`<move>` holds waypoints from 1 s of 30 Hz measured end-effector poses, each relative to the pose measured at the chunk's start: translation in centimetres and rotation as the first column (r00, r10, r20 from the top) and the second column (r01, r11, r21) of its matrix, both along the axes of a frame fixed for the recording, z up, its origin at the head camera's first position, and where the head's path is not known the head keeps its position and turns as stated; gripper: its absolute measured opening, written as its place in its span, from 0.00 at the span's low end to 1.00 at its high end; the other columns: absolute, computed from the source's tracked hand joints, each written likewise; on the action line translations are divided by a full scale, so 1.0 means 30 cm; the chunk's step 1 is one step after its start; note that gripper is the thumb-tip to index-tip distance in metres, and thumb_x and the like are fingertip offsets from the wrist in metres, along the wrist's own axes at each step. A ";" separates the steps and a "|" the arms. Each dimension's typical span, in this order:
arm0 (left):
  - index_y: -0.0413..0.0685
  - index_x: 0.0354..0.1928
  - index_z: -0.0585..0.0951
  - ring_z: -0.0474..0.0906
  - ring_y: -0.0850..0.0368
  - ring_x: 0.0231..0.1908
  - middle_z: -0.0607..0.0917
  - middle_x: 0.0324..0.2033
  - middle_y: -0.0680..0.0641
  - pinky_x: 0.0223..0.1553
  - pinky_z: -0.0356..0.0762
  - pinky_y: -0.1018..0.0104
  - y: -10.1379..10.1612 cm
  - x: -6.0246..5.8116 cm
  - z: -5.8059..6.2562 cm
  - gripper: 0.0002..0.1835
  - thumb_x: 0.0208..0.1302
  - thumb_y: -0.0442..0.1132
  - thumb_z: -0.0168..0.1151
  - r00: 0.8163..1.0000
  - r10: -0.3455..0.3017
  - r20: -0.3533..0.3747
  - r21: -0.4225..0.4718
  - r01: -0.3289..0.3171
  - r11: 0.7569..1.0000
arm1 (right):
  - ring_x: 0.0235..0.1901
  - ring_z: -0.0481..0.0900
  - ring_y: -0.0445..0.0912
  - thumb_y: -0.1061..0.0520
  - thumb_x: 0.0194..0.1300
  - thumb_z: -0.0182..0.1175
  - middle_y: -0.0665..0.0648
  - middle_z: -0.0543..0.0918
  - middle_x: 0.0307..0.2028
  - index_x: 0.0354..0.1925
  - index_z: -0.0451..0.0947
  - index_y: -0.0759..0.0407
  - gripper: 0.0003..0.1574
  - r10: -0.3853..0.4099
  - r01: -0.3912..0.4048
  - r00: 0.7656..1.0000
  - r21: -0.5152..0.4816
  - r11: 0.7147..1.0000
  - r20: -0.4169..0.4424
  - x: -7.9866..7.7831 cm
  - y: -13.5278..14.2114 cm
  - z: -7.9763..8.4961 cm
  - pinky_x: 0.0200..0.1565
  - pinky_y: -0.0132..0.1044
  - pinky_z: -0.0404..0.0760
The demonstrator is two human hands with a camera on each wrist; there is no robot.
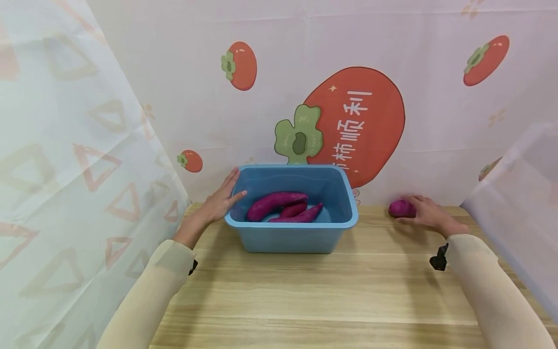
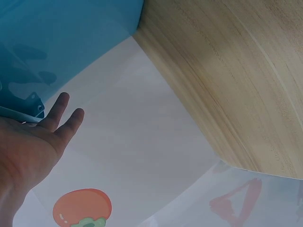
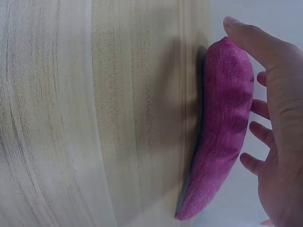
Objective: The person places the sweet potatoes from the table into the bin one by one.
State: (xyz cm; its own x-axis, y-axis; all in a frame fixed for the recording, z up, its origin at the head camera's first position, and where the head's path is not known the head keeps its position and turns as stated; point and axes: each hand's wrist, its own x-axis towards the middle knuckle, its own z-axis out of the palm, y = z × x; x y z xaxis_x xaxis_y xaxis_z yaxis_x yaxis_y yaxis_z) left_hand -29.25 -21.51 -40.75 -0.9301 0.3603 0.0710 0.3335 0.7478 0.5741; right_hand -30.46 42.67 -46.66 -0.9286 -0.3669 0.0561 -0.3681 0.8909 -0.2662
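A blue plastic tub (image 1: 287, 238) stands on the table against the back wall, with three purple sweet potatoes (image 1: 275, 202) lying inside. My left hand (image 1: 222, 199) rests at the tub's left rim, fingers extended and thumb pointing over the edge. In the left wrist view, two fingers (image 2: 71, 125) stretch out beside the blue wall. Over on the right, another purple sweet potato (image 3: 225, 109) lies on the wood near the wall. My right hand (image 1: 425, 213) is around it, thumb near one end and fingers spread along its far side; firm contact cannot be made out.
The wooden table (image 1: 322, 295) extends toward me in front of the tub. White cloth printed with persimmons (image 1: 357, 126) hangs behind, and more cloth (image 1: 87, 194) closes off the left and right sides.
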 end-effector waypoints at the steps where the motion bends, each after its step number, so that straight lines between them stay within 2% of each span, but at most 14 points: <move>1: 0.52 0.86 0.37 0.37 0.38 0.84 0.35 0.86 0.47 0.72 0.48 0.19 0.001 -0.001 -0.001 0.45 0.83 0.62 0.43 1.000 -0.001 -0.001 0.001 0.001 1.000 | 0.66 0.67 0.79 0.39 0.60 0.76 0.80 0.71 0.68 0.71 0.68 0.69 0.54 -0.002 0.002 1.000 0.001 1.000 -0.004 0.000 0.005 -0.004 0.63 0.77 0.68; 7: 0.51 0.86 0.38 0.37 0.38 0.84 0.36 0.86 0.47 0.73 0.49 0.21 0.003 -0.010 -0.005 0.45 0.82 0.62 0.43 1.000 -0.006 -0.007 0.000 0.006 1.000 | 0.65 0.68 0.81 0.37 0.61 0.75 0.82 0.69 0.67 0.72 0.67 0.70 0.57 -0.040 0.040 0.999 0.012 0.999 0.023 0.003 0.019 -0.017 0.61 0.78 0.70; 19: 0.50 0.86 0.38 0.38 0.39 0.84 0.36 0.86 0.47 0.73 0.48 0.20 0.001 -0.004 -0.004 0.45 0.83 0.61 0.44 1.000 -0.005 -0.008 0.010 0.005 1.000 | 0.62 0.68 0.84 0.35 0.61 0.74 0.82 0.68 0.67 0.72 0.66 0.68 0.57 -0.061 0.060 0.998 0.050 0.997 0.032 0.014 0.018 -0.016 0.57 0.81 0.69; 24: 0.49 0.86 0.38 0.38 0.38 0.84 0.36 0.86 0.47 0.73 0.47 0.20 0.000 -0.006 -0.004 0.45 0.82 0.62 0.44 1.000 -0.003 -0.012 0.006 0.003 1.000 | 0.61 0.68 0.83 0.35 0.60 0.75 0.81 0.68 0.66 0.72 0.68 0.66 0.56 -0.062 0.060 0.998 0.044 0.997 0.026 0.019 0.020 -0.022 0.56 0.82 0.69; 30: 0.50 0.86 0.38 0.37 0.39 0.84 0.36 0.86 0.47 0.73 0.47 0.19 0.001 -0.003 -0.003 0.45 0.82 0.62 0.43 1.000 -0.004 -0.009 0.009 0.004 1.000 | 0.56 0.71 0.79 0.36 0.57 0.77 0.80 0.70 0.62 0.69 0.72 0.64 0.53 -0.058 0.058 0.998 0.033 0.998 -0.003 0.024 0.024 -0.034 0.51 0.78 0.74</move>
State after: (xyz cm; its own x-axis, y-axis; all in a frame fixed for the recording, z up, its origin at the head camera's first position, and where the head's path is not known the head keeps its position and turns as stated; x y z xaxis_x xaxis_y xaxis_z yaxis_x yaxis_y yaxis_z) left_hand -29.33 -21.49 -40.85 -0.9280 0.3633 0.0826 0.3416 0.7410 0.5782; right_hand -29.73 43.41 -47.67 -0.9483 -0.3139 0.0470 -0.3159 0.9191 -0.2355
